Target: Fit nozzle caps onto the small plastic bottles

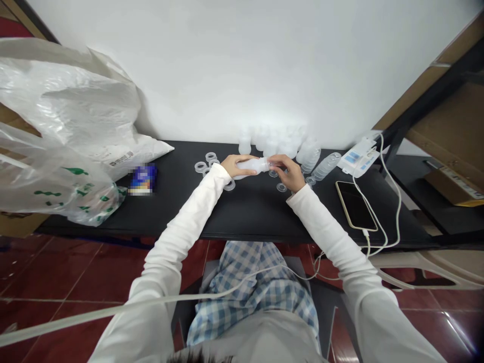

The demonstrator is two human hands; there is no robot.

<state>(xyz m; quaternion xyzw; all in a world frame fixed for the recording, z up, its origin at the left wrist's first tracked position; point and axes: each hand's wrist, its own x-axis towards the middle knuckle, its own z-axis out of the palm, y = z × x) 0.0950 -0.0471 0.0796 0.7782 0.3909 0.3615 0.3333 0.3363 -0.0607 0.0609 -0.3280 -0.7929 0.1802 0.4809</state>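
My left hand (pixel 234 166) wraps round the body of a translucent white plastic bottle (pixel 254 166), which lies tilted on its side above the black table. At the bottle's neck, on the right, the fingers of my right hand (pixel 288 171) are pinched; what sits between them is too small to make out. Several white ring-shaped pieces (pixel 200 167) lie left of my left hand, some partly behind it. A few clear rings (pixel 281 187) rest near my right hand. Behind both hands stand several similar white bottles (pixel 245 142) against the wall.
Stacked clear cups (pixel 327 166) lie right of the bottles. A phone (pixel 356 205) with a white cable (pixel 399 201) is on the table's right, by a white box (pixel 359 155). On the left are a blue packet (pixel 142 179) and large plastic bags (pixel 75 111).
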